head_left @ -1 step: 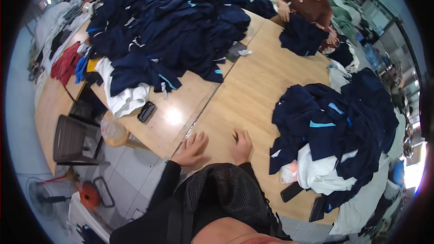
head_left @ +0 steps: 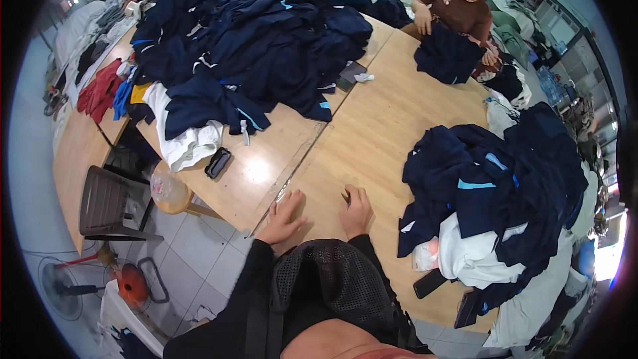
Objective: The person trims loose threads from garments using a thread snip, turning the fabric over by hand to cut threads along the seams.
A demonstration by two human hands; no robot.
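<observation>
My left hand (head_left: 282, 219) rests near the front edge of the wooden table (head_left: 372, 126), beside the seam between two tabletops. Its fingers are stretched out and apart, with nothing in them. To its right, my right hand (head_left: 355, 213) lies on the tabletop with its fingers curled round a small dark pointed tool (head_left: 345, 197). Only the tool's tip shows, so its kind is unclear. Bare tabletop lies between and ahead of my hands. Nearest to my right hand is a pile of navy garments (head_left: 458, 166) with light blue patches, on the right side.
A larger heap of navy garments (head_left: 252, 40) covers the far left. White cloth (head_left: 193, 149) and a black case (head_left: 218, 162) lie before it. Two phones, one a dark phone (head_left: 430, 284), lie at the right. Across the table, a person (head_left: 458, 10) handles navy cloth. A chair (head_left: 106, 203) stands left.
The whole view has shifted slightly. My left hand's fingers have drawn a little closer together; my right hand stays curled in about the same place.
</observation>
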